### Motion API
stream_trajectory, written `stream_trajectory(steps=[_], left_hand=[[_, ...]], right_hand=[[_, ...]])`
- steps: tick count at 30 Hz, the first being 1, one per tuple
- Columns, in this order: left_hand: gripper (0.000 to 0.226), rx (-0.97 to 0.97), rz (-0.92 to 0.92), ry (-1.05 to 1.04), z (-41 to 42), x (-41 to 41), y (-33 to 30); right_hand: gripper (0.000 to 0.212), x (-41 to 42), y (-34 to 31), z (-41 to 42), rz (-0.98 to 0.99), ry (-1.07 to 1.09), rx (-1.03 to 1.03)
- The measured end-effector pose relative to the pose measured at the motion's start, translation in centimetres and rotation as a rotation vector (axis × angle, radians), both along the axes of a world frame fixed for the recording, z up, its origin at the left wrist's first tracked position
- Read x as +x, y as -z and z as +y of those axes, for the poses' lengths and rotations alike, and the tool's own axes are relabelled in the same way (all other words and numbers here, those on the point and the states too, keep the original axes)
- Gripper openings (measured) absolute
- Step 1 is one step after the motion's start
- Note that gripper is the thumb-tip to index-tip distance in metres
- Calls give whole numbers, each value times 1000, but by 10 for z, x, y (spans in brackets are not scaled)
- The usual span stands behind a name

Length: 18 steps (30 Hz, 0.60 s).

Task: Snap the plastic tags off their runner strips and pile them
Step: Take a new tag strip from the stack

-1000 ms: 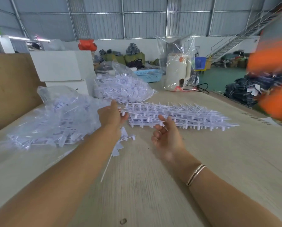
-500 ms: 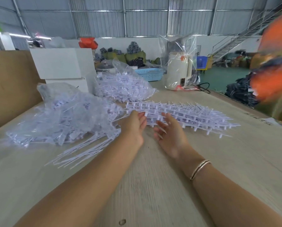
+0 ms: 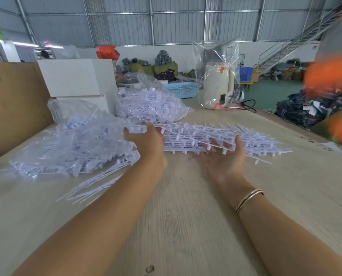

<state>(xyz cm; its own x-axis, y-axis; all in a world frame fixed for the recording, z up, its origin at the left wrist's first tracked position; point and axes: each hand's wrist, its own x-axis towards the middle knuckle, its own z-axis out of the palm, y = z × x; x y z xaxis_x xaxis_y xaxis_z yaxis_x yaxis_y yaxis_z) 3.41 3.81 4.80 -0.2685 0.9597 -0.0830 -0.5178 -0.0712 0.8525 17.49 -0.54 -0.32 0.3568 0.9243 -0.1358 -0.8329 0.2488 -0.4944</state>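
A long stack of white runner strips with tags still attached lies across the middle of the wooden table. My left hand grips the stack's left end, fingers curled over it. My right hand is palm up at the stack's front edge, its straight fingers touching the underside and a thin rod lying across them. Left of the stack sits a heap of loose tags under clear plastic. Bare stripped runners lie fanned out in front of that heap.
A second clear bag of tag strips sits behind the stack. White boxes and a wooden board stand at the back left. A plastic-wrapped kettle and blue basket stand behind. Something orange and blurred fills the right edge.
My left hand dropped bare runners by the heap, then both hands reached forward to the stack. The left now grips its left end and the right has slid rightward along the front.
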Motion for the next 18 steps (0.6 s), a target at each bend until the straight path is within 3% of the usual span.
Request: stream_trajectory(steps=[4,7,11,14,15,16,18], left_hand=[[66,-76,-40,313,-13,10,9],[59,-99,-49,410,-16,14,13],[66,-118,-63,271,-1,12,12],[33,-191,-77,248,7,7,12],[12,-207,-49,281,7,6,14],[10,-211,-34,329,4,6,15],[18,-219,-37,424,1,8,17]], right_hand=[[31,-10,0,3,-191,-8,-140],[46,-10,-6,-2,-310,-44,-233],[78,-1,-20,-27,-898,-411,-488],[80,5,-34,-39,-1326,-603,-526],[81,7,-38,-39,-1342,-608,-511],[83,7,-42,-38,-1277,-590,-486],[80,7,-42,-37,-911,-523,-409]])
